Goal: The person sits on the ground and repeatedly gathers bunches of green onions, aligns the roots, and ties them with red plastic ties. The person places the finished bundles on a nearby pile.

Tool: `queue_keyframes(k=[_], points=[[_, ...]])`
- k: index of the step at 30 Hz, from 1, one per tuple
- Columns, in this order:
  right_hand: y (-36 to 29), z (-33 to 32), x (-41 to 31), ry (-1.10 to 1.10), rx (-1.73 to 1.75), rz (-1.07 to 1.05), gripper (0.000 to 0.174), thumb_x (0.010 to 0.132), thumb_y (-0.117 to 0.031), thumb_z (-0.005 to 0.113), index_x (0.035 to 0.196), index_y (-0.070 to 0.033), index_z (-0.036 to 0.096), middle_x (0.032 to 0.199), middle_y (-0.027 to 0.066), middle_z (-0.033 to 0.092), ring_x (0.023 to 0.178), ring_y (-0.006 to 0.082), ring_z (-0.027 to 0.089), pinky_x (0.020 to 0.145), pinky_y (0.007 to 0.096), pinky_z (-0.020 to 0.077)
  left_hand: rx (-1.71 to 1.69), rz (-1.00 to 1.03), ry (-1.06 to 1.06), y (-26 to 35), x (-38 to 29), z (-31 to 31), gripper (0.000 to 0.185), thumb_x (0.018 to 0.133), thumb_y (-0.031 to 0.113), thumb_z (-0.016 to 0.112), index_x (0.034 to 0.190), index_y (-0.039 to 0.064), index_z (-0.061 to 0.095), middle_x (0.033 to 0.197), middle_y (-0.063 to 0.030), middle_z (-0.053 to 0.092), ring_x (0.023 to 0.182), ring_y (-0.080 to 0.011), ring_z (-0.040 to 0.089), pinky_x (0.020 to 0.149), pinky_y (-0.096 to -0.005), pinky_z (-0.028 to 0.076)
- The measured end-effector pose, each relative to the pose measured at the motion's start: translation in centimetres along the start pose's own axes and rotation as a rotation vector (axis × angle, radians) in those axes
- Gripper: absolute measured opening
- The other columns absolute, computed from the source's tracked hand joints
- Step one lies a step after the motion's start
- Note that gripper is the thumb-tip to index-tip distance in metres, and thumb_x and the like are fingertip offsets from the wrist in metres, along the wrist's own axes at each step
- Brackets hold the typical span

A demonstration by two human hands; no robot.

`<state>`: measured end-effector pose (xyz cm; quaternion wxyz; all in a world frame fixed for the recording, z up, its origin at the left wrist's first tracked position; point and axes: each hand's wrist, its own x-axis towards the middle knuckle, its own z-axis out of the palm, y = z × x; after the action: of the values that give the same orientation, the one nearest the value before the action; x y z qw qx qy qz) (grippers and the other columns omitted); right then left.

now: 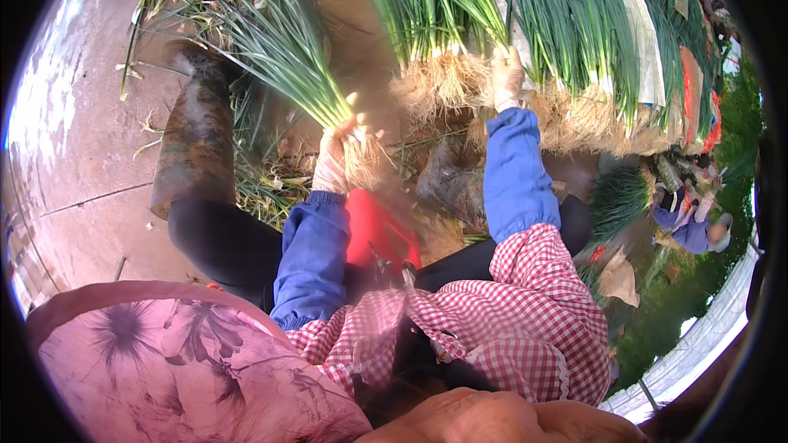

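My left hand (335,151), in a pale glove, grips a bunch of green onions (295,67) just above the roots. The long leaves fan up and left, and the tangled tan roots hang beside my fingers. Farther right, my gloved right hand (508,77) is closed around the lower stems of a few more green onion stalks (477,0). It is beside a standing row of green onions (425,31), whose roots (452,80) face me. A red object (375,231) shows between my knees, partly hidden by my left forearm.
More green onions (572,24) line the right, separated by pale sheets (640,37). Loose leaves and trimmings (265,184) litter the wet concrete floor (92,141). My camouflage boot (196,129) stands at left. Another person (692,227) sits at right near a green onion pile (619,203).
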<state>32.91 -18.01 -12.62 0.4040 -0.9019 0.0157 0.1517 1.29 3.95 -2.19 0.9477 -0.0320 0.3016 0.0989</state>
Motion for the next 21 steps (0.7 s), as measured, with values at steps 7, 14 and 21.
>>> queue_keyframes(k=[7, 14, 21], points=[[-5.8, -3.9, -6.6, 0.015, -0.116, -0.012, 0.040, 0.101, -0.023, 0.043, 0.138, -0.007, 0.042, 0.082, 0.0039, 0.062, 0.058, 0.0141, 0.057, 0.047, 0.0306, 0.0474, 0.167, 0.031, 0.069, -2.0, -0.9, -0.3, 0.027, 0.095, 0.015, 0.056, 0.122, 0.011, 0.053, 0.096, -0.0067, 0.064, 0.071, -0.0180, 0.061, 0.069, -0.0376, 0.057], [-8.0, 2.6, -26.5, -0.154, 0.090, -0.360, 0.058, 0.091, -0.003, 0.058, 0.144, -0.009, 0.036, 0.113, 0.0119, 0.063, 0.097, 0.0224, 0.064, 0.086, 0.0342, 0.0527, 0.400, 0.085, 0.124, -6.0, -0.7, -3.2, 0.029, 0.088, 0.023, 0.071, 0.107, 0.003, 0.061, 0.096, -0.0118, 0.067, 0.064, -0.0185, 0.062, 0.055, -0.0315, 0.054], [-4.9, 4.3, -28.3, -0.614, 0.618, 0.112, 0.032, 0.095, -0.028, 0.062, 0.115, -0.004, 0.064, 0.111, 0.0055, 0.068, 0.103, 0.0138, 0.059, 0.094, 0.0283, 0.0452, 0.630, 0.032, 0.240, -5.1, -2.3, -4.8, 0.018, 0.082, 0.012, 0.074, 0.093, -0.002, 0.067, 0.077, -0.0076, 0.068, 0.063, -0.0192, 0.065, 0.055, -0.0316, 0.054]])
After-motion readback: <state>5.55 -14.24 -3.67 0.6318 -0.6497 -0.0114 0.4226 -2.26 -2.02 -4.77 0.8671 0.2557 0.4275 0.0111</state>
